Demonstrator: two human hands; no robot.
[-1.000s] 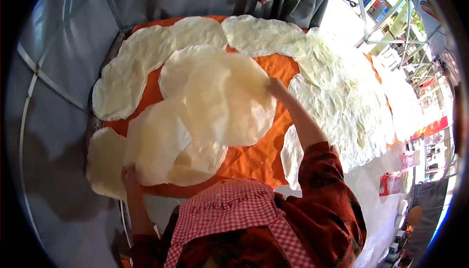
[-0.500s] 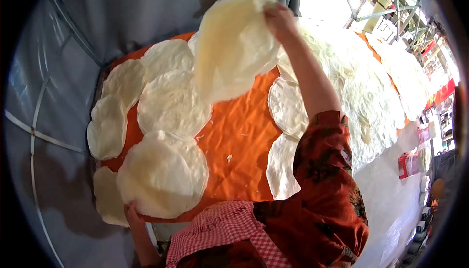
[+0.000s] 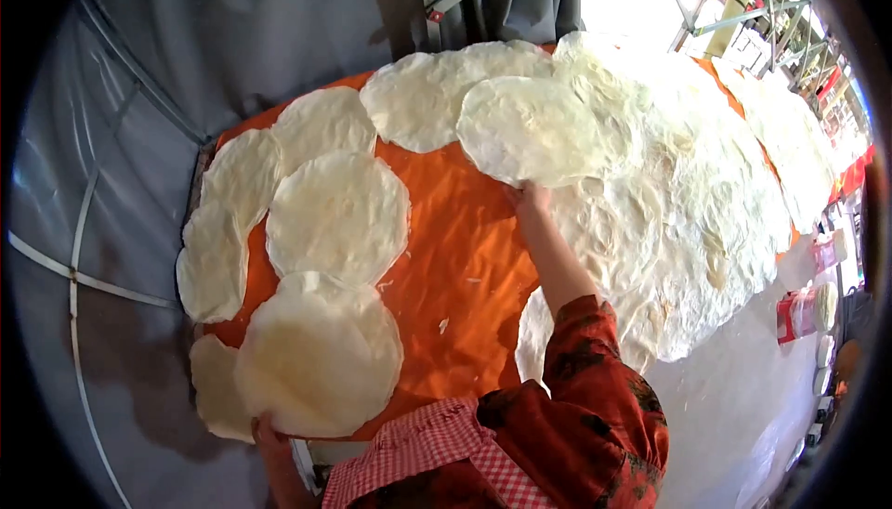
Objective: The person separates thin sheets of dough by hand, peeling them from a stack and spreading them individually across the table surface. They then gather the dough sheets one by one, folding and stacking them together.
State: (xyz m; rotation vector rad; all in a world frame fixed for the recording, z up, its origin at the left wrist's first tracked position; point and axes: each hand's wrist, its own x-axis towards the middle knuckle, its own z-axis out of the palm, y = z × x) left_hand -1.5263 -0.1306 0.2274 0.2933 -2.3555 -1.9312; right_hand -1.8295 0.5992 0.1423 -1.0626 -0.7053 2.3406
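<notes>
My left hand (image 3: 267, 433) is at the lower left, its fingers closed on the near edge of a round thin flatbread sheet (image 3: 316, 356) that lies on the orange cloth (image 3: 455, 277). Near the centre, my right hand (image 3: 530, 197) is at the near edge of another round sheet (image 3: 531, 130), which lies flat over other sheets at the back. The fingertips of the right hand are partly hidden at that edge. One more round sheet (image 3: 336, 216) lies between the two, on the left part of the cloth.
Overlapping sheets (image 3: 688, 221) cover the right side of the cloth. Grey curtain (image 3: 269, 26) and metal poles (image 3: 79, 277) border the left and back. At the right stand red and white packages (image 3: 796, 315) near a pale floor (image 3: 715, 398).
My right hand has swung a sheet up and away from the left pile, and it now lies flat at the back centre. The right hand has come lower; my left hand stays at the lower-left sheet.
</notes>
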